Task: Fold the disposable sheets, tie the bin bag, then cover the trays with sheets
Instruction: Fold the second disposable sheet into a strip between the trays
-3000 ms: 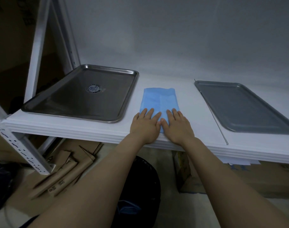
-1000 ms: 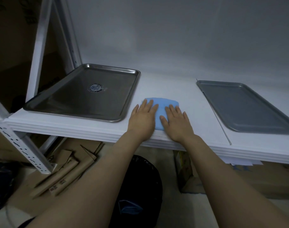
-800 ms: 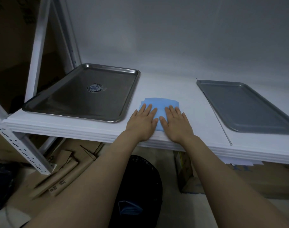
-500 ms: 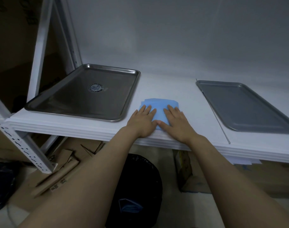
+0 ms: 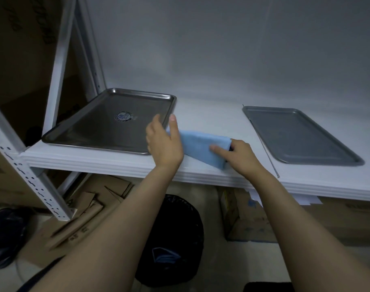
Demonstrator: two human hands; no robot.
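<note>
While the folded blue sheet [image 5: 201, 148] is held over the front of the white shelf [image 5: 211, 121], its long axis is run left to right between the hands; its right end is pinched by the right hand [image 5: 241, 154], thumb on top, its left end is met by the left hand [image 5: 165, 142], fingers straight and slightly spread, and the steel tray [image 5: 108, 121] is found just beside that hand

You have the folded blue sheet [image 5: 203, 147] slanted over the shelf's [image 5: 207, 114] front edge, right end pinched in your right hand [image 5: 241, 154], left end behind your left hand [image 5: 164, 144], between the shiny steel tray [image 5: 91, 127] and the dull grey tray [image 5: 295, 135], both uncovered, with the black bin bag [image 5: 175, 224] open below.
</note>
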